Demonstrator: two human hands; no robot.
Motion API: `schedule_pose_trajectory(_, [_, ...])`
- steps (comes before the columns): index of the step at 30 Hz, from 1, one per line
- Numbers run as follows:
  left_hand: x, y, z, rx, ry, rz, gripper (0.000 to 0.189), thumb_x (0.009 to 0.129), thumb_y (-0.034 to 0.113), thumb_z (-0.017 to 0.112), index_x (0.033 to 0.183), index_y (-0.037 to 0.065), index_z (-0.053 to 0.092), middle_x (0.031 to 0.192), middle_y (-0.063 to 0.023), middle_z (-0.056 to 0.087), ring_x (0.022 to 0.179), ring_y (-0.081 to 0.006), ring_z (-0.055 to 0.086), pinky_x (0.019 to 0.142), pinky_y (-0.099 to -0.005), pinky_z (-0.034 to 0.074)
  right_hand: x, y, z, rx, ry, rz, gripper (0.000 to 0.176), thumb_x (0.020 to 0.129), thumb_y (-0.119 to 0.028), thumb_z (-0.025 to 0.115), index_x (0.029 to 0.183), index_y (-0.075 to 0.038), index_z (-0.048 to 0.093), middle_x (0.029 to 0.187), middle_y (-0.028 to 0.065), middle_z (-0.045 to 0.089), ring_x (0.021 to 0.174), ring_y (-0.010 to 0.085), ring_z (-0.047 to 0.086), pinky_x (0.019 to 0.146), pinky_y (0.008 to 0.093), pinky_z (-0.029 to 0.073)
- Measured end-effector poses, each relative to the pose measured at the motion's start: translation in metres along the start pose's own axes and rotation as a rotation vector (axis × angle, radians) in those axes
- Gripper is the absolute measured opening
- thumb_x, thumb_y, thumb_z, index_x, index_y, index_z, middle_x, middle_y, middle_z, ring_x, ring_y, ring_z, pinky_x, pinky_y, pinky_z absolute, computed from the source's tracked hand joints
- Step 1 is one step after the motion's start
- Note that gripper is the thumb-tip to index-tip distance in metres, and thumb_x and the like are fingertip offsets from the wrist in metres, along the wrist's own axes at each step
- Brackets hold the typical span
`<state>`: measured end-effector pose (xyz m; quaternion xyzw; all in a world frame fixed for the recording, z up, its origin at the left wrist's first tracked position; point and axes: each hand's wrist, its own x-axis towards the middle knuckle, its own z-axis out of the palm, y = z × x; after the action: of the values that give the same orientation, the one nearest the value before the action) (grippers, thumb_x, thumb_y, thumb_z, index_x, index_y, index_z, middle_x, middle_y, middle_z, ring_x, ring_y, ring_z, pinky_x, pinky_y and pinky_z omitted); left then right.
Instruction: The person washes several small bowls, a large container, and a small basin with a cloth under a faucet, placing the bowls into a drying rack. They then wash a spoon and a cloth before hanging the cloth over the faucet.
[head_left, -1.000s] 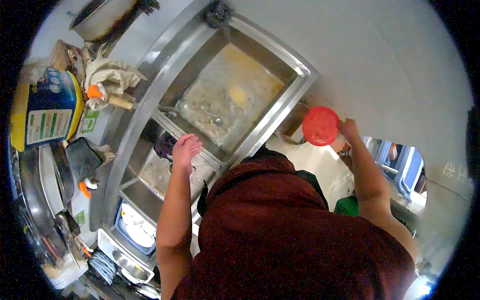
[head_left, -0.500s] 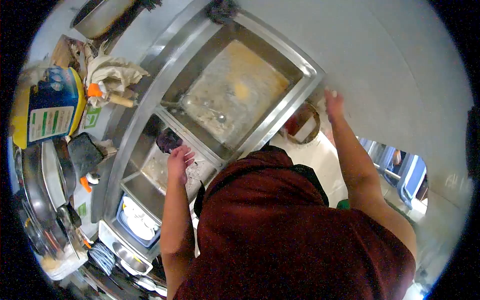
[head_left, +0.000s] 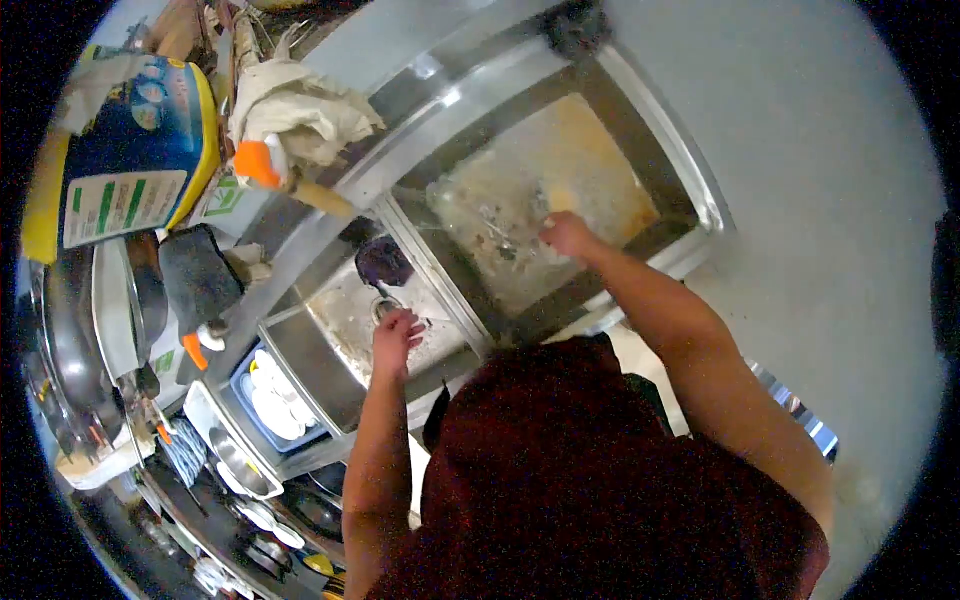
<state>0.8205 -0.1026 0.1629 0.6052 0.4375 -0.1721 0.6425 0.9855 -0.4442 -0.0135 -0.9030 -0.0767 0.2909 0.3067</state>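
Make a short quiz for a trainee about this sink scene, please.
1. True or false: the right hand reaches over the large basin, which holds cloudy water.
2. Which thing lies in the small basin, just beyond the left hand?
A. a dark purple lump
B. a red lid
C. a green cup
3. What colour is the bottle cap beside the crumpled cloth?

Key: 1 true; 2 A; 3 orange.
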Motion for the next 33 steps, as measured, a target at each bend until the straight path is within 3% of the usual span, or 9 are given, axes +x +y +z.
schedule_pose_trajectory(3, [0.006, -0.002, -0.015, 0.056, 0.040, -0.064, 0.027, 0.087, 0.019, 0.055, 0.108, 0.002, 0.055, 0.095, -0.0075, 0.061, 0.083, -0.0194, 0.063, 0.068, -0.0289, 0.049, 0.030, -0.014, 0.046, -0.129, -0.331, -0.160, 0.032, 0.079, -0.033, 0.055, 0.097, -0.008, 0.065, 0.094, 0.0179, 0.065, 0.091, 0.0322, 0.061, 0.078, 0.0429, 0.049])
schedule_pose_trajectory(8, [0.015, -0.006, -0.043, 0.133, 0.057, -0.149, 0.028, 0.085, 0.019, 0.058, 0.106, 0.001, 0.056, 0.095, -0.0080, 0.062, 0.084, -0.0203, 0.063, 0.069, -0.0306, 0.050, 0.075, -0.041, 0.106, -0.105, -0.226, 0.415, 0.032, 0.080, -0.031, 0.056, 0.095, -0.005, 0.065, 0.098, 0.0178, 0.064, 0.100, 0.0339, 0.059, 0.082, 0.0452, 0.048])
schedule_pose_trajectory(13, [0.016, 0.015, -0.045, 0.277, 0.081, -0.188, 0.030, 0.085, 0.020, 0.059, 0.108, 0.000, 0.057, 0.095, -0.0090, 0.062, 0.084, -0.0205, 0.064, 0.069, -0.0297, 0.050, 0.099, -0.040, 0.142, -0.128, -0.238, 0.380, 0.028, 0.079, -0.026, 0.056, 0.093, -0.004, 0.065, 0.096, 0.0183, 0.064, 0.097, 0.0346, 0.060, 0.082, 0.0457, 0.048])
schedule_pose_trajectory(18, [0.037, 0.009, -0.043, 0.284, -0.007, -0.125, 0.030, 0.085, 0.017, 0.059, 0.109, 0.000, 0.057, 0.096, -0.0101, 0.063, 0.084, -0.0192, 0.064, 0.068, -0.0296, 0.050, 0.067, -0.075, 0.083, -0.148, -0.196, 0.257, 0.025, 0.076, -0.023, 0.056, 0.088, -0.002, 0.064, 0.094, 0.0196, 0.064, 0.087, 0.0359, 0.062, 0.076, 0.0447, 0.050])
schedule_pose_trajectory(20, [0.040, 0.007, -0.032, 0.266, 0.009, -0.120, 0.028, 0.086, 0.017, 0.059, 0.109, 0.000, 0.057, 0.096, -0.0101, 0.063, 0.084, -0.0191, 0.064, 0.068, -0.0296, 0.050, 0.054, -0.069, 0.079, -0.111, 0.090, 0.129, 0.020, 0.074, -0.021, 0.056, 0.083, -0.005, 0.065, 0.088, 0.0183, 0.064, 0.082, 0.0357, 0.062, 0.071, 0.0451, 0.050])
schedule_pose_trajectory(24, [0.035, 0.020, 0.004, 0.250, -0.068, 0.008, 0.028, 0.088, 0.019, 0.057, 0.108, -0.001, 0.056, 0.096, -0.0105, 0.063, 0.086, -0.0190, 0.063, 0.068, -0.0301, 0.050, 0.034, -0.073, 0.050, -0.264, -0.059, 0.149, 0.019, 0.073, -0.022, 0.057, 0.085, -0.008, 0.064, 0.086, 0.0159, 0.063, 0.079, 0.0348, 0.061, 0.069, 0.0463, 0.049])
schedule_pose_trajectory(26, [0.034, 0.031, 0.023, 0.050, -0.166, -0.034, 0.028, 0.089, 0.023, 0.056, 0.106, 0.001, 0.056, 0.095, -0.0107, 0.063, 0.089, -0.0202, 0.063, 0.067, -0.0320, 0.050, 0.012, -0.098, 0.025, -0.420, 0.037, -0.291, 0.019, 0.073, -0.018, 0.057, 0.089, -0.011, 0.063, 0.080, 0.0129, 0.062, 0.074, 0.0320, 0.061, 0.066, 0.0441, 0.049])
schedule_pose_trajectory(29, [0.027, 0.065, 0.052, -0.252, -0.240, -0.341, 0.026, 0.090, 0.025, 0.053, 0.103, 0.003, 0.055, 0.094, -0.0114, 0.063, 0.090, -0.0228, 0.063, 0.066, -0.0319, 0.051, -0.003, -0.135, 0.013, -0.406, 0.037, -0.461, 0.026, 0.078, -0.025, 0.054, 0.096, -0.009, 0.063, 0.087, 0.0133, 0.064, 0.077, 0.0320, 0.063, 0.067, 0.0451, 0.052])
schedule_pose_trajectory(33, [0.024, 0.071, 0.070, -0.289, -0.465, -0.306, 0.020, 0.090, 0.025, 0.054, 0.096, 0.006, 0.056, 0.077, -0.0070, 0.058, 0.057, -0.0174, 0.055, 0.044, -0.0267, 0.040, -0.037, -0.214, -0.037, -0.448, 0.202, -0.894, 0.033, 0.074, -0.023, 0.055, 0.105, -0.014, 0.060, 0.084, 0.0102, 0.060, 0.079, 0.0281, 0.061, 0.071, 0.0397, 0.051])
